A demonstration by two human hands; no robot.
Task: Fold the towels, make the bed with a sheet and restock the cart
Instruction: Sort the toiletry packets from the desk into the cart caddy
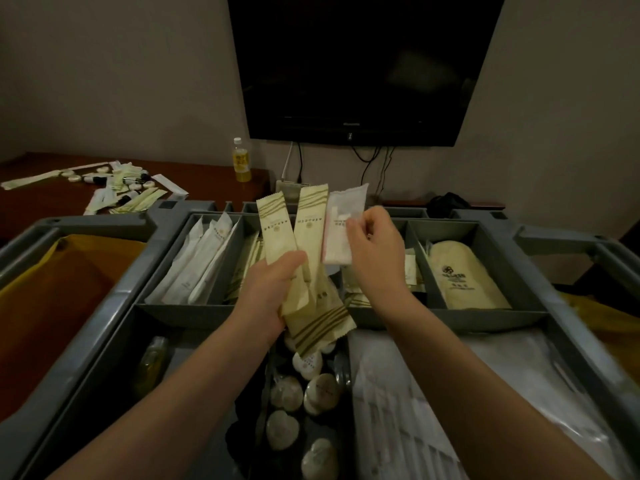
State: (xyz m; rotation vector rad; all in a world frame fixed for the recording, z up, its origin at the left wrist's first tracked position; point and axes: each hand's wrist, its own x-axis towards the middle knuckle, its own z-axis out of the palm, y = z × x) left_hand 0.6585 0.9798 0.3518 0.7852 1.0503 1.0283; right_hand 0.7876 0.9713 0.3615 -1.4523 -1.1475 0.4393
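Dim, warm-tinted light, source not visible. Brightest area is the cream packets [308, 237] gripped in the left hand [273, 292] and the white packet [343, 230] pinched by the right hand [375, 244]. TV screen [363, 64] beyond the hands is near-black with a faint reflection. Right-hand fingertips are slightly motion-blurred. Clear wrapping [519, 393] below-right of the right hand is smeared and soft. Cart rim [104, 306] left of the left hand bows from wide-angle distortion. Corners go darker.

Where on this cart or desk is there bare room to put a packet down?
Bare: the near-left tray floor beside the small bottle, and the desk between the loose packets and the drink bottle. The middle is crowded with soaps.
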